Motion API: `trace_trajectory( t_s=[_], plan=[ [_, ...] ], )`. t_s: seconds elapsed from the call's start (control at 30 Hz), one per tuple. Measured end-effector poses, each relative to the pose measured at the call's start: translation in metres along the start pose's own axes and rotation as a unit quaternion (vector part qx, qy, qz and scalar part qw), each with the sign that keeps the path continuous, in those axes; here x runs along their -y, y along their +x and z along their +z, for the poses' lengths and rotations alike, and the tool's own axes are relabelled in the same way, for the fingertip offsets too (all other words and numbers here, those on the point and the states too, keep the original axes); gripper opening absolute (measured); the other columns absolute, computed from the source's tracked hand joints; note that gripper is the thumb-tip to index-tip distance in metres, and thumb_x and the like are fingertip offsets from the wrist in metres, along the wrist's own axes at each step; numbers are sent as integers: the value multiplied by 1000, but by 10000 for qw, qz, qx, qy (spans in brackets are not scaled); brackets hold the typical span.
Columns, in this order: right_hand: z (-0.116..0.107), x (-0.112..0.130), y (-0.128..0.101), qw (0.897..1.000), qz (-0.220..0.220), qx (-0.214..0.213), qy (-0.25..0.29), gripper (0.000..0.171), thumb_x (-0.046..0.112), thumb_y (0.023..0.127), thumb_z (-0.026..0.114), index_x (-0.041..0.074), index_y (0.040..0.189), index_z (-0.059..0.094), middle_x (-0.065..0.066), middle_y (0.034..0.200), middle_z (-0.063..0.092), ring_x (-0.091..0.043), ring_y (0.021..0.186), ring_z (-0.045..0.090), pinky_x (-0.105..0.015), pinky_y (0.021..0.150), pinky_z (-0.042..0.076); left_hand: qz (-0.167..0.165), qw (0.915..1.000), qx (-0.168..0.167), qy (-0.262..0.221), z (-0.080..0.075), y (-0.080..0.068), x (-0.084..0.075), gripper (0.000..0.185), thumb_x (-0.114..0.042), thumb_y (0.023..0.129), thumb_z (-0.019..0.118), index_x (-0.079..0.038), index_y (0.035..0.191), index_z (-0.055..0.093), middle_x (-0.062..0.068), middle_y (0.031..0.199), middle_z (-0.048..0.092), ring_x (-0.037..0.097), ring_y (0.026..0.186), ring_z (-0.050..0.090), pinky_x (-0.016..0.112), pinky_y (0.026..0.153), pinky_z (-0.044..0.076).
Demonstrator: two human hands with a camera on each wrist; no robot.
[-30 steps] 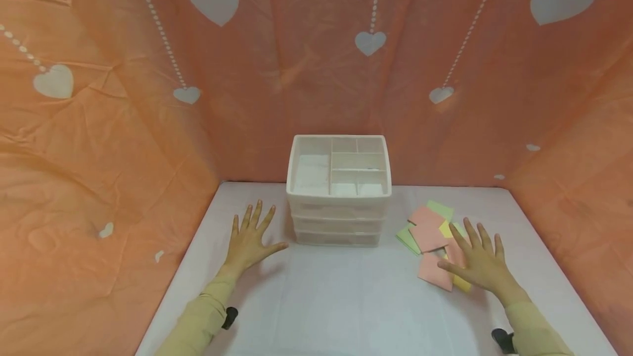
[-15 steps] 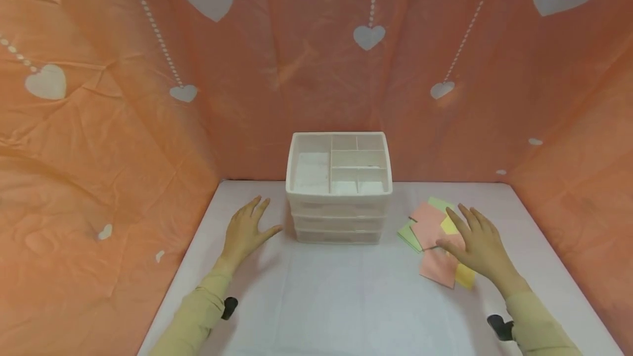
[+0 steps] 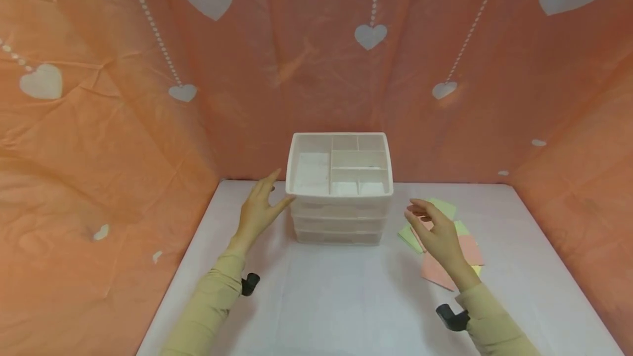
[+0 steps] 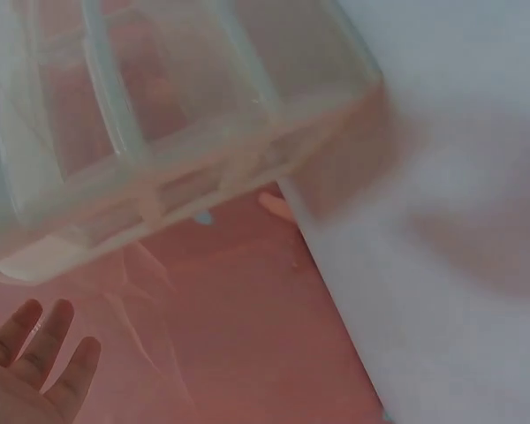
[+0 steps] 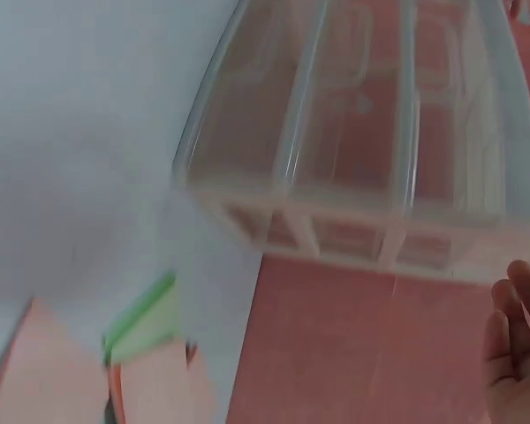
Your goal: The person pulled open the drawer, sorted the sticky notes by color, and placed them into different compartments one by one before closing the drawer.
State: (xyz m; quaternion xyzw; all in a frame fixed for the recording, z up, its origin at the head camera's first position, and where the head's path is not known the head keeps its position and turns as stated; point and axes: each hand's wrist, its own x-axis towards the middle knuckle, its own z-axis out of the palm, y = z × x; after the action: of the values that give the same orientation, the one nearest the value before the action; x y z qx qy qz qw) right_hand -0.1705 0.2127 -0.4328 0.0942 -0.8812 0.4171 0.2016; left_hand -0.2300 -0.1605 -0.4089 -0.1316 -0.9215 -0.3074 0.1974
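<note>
The white plastic drawer unit stands at the middle of the table, close to the back edge, its divided top tray open to view and three shallow drawers stacked beneath, all pushed in. It sits between the two hands, held by neither.

The left hand is raised just beside the unit's left wall, fingers straight and loosely spread, the thumb tip at or almost at the upper left front corner; whether it touches cannot be told. Its grip is spread and holds nothing. In the left wrist view the unit fills the upper frame and the fingertips show apart from it.

The right hand hovers off the table to the right of the unit, near but clear of it, fingers relaxed and slightly bent, the grip empty. Under and beyond it lies a loose heap of paper squares, pink, green and yellow, overlapping on the table.

Orange cloth with white hearts hangs behind and to both sides.
</note>
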Motion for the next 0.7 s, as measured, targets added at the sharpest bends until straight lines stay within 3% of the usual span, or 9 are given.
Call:
trace_trajectory(
  t_s=[0.07,0.2,0.4,0.57,0.7],
  plan=[
    [13,7,1,9989,279,59,364,32,24,91,61,10,120,59,-7,103,70,6,87,56,-15,74,46,-44,9999,96,-96,3,2,-2,72,-44,82,68,-24,143,37,9,130,54,27,106,59,49,77,50],
    [36,18,2,9903,862,367,1027,32,31,91,60,12,117,60,-6,100,71,8,88,58,-21,79,48,-113,9995,250,-183,10,4,-6,68,-47,83,65,-28,143,38,6,130,56,26,104,60,46,77,50],
    [75,25,2,9568,1491,815,2358,30,25,92,59,5,115,59,-15,106,69,-2,88,64,-22,84,49,-227,9991,294,-204,15,4,-7,61,-49,87,59,-32,142,38,8,121,62,24,101,62,44,74,50],
    [102,34,-2,9336,2092,1039,2716,31,19,90,62,4,117,60,-15,105,68,-4,83,63,-24,80,50,-270,9985,238,-413,17,2,-8,60,-46,87,60,-31,141,40,9,114,63,23,95,65,41,71,51],
    [118,40,-2,9233,2233,1067,2938,38,10,87,63,1,124,55,-19,104,67,-4,82,63,-25,81,51,-336,9980,228,-475,19,2,-7,59,-45,87,61,-32,141,40,9,113,63,23,91,66,40,70,52]
  ],
)
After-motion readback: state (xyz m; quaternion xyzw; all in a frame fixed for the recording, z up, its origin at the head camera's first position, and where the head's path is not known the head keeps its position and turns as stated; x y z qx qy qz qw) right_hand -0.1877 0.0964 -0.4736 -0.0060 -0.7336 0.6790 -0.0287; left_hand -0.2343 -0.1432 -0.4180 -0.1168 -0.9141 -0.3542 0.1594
